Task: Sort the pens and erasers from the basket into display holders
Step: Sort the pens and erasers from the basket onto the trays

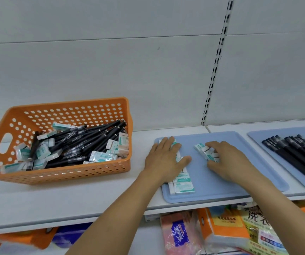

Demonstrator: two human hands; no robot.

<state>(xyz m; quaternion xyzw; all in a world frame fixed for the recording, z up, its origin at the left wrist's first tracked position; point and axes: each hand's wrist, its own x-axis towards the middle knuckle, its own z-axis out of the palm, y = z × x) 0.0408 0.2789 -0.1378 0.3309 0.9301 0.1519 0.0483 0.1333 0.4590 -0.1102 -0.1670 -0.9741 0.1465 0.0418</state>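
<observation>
Both your bare arms reach forward over the front edge of the white shelf [74,203]. Your left hand [163,159] lies flat, fingers straight and a little spread, pressing down on a row of erasers [182,183] in white and green wrappers. The row runs front to back along the left side of a blue tray [221,190]. Your right hand [227,161] is just beside it on the same tray. Its fingers are curled, and its grip is closed on a small bunch of erasers [204,151] that touch the tray.

To the right sits a second blue tray [258,137], with black pens [295,155] lying side by side on it.

Well to the left, on the same shelf, stands an orange basket [59,173] with round holes in its walls. Inside it, more black pens [85,140] and wrapped erasers [102,156] lie mixed in a heap.

Below the shelf you can see soft packs [221,234] of goods in pink, orange and yellow.

Behind everything is a plain grey-white back wall [111,61]. A slotted metal rail [216,67] runs up it.
</observation>
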